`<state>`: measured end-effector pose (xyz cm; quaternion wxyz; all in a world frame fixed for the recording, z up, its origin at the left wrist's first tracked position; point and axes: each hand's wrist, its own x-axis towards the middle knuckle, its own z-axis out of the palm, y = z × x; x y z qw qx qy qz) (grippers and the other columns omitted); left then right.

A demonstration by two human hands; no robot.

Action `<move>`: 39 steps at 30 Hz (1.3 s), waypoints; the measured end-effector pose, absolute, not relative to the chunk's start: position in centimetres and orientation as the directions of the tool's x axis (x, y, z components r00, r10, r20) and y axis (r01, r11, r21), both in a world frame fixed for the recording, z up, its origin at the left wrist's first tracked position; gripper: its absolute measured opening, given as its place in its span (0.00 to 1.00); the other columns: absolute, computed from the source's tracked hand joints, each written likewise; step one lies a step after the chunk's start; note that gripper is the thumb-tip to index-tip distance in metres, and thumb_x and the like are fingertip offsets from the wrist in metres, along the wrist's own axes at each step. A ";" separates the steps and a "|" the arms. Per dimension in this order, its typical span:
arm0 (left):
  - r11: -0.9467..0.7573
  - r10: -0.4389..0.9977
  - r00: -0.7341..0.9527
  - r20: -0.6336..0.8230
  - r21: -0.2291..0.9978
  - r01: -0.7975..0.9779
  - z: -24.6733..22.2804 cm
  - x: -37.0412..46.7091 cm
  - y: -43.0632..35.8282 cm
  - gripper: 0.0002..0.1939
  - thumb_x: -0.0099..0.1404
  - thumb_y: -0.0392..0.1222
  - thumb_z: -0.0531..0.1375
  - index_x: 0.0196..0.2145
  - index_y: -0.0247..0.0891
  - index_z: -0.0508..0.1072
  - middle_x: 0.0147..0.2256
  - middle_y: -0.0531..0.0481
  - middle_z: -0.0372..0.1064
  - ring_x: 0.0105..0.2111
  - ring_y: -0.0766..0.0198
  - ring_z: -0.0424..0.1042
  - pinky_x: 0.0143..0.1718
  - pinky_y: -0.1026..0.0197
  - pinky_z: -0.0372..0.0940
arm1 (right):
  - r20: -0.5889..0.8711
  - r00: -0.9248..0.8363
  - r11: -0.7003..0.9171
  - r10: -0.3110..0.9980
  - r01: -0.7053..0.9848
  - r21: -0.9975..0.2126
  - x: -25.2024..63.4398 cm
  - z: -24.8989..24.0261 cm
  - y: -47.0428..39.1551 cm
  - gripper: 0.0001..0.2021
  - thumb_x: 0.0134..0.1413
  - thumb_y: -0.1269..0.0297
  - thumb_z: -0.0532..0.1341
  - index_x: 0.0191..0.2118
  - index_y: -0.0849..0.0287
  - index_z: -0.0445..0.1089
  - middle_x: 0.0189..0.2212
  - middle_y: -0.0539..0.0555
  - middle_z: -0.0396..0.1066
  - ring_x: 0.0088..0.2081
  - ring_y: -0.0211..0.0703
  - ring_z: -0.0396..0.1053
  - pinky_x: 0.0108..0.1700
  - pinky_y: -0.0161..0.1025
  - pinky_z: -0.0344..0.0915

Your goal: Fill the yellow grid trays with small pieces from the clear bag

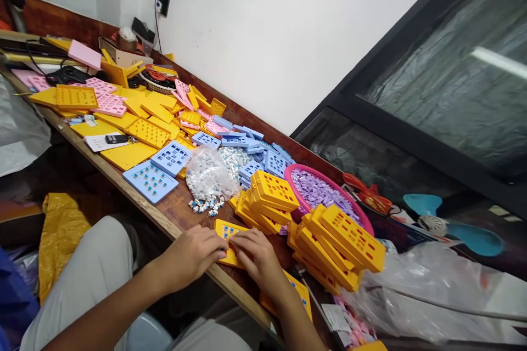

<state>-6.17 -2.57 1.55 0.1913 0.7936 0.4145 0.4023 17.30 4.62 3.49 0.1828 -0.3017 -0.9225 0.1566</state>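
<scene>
Near the table's front edge lies a yellow panel (222,226) with small blue and white parts set in it. My left hand (197,252) is at its left side, fingers curled together over the panel's edge; what they pinch, if anything, is too small to name. Over the panel's right side is my right hand (255,255), its fingers bent and pressed down on the panel, hiding part of it. Small white and blue switches (208,205) lie loose beyond the panel, beside a clear plastic bag (211,173) full of them. Another yellow panel (302,290) is partly under my right forearm.
Stacks of yellow panels (337,247) stand to the right, beside a pink basket (368,223) of purple pieces. Blue panels (150,181) and many yellow and pink ones cover the table's left. A clear plastic sheet (436,285) lies at the right. A wall rises behind.
</scene>
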 end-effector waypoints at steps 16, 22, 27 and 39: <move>-0.278 0.961 0.179 0.213 0.756 0.593 0.7 -3.7 -0.7 0.09 0.61 0.47 0.70 0.37 0.43 0.77 0.39 0.53 0.73 0.36 0.61 0.73 0.37 0.61 0.63 | 0.344 -0.653 0.733 0.675 0.539 -0.416 17.0 2.9 4.5 0.10 0.68 0.66 0.58 0.46 0.51 0.77 0.43 0.57 0.76 0.45 0.49 0.71 0.48 0.49 0.69; -0.359 0.931 0.241 0.273 0.804 0.475 1.3 -4.5 -0.7 0.05 0.68 0.40 0.62 0.40 0.43 0.79 0.40 0.51 0.75 0.41 0.61 0.74 0.42 0.62 0.65 | 0.326 -0.664 0.730 0.673 0.528 -0.434 17.0 2.7 4.5 0.07 0.67 0.65 0.61 0.44 0.52 0.77 0.40 0.54 0.79 0.43 0.49 0.71 0.49 0.49 0.65; -0.310 0.951 0.171 0.259 0.763 0.567 1.0 -3.9 -0.8 0.06 0.69 0.42 0.61 0.39 0.43 0.79 0.39 0.50 0.74 0.39 0.60 0.75 0.43 0.60 0.66 | 0.330 -0.655 0.729 0.680 0.554 -0.401 17.0 2.7 4.5 0.06 0.67 0.64 0.61 0.42 0.53 0.76 0.40 0.53 0.79 0.43 0.48 0.70 0.47 0.47 0.63; -0.313 0.948 0.190 0.256 0.631 0.710 0.6 -3.4 -1.2 0.07 0.71 0.44 0.58 0.39 0.44 0.76 0.41 0.51 0.72 0.38 0.60 0.74 0.37 0.60 0.65 | 0.311 -0.715 0.780 0.625 0.577 -0.242 16.7 3.2 4.1 0.09 0.70 0.67 0.55 0.42 0.54 0.73 0.38 0.56 0.76 0.42 0.49 0.68 0.45 0.47 0.61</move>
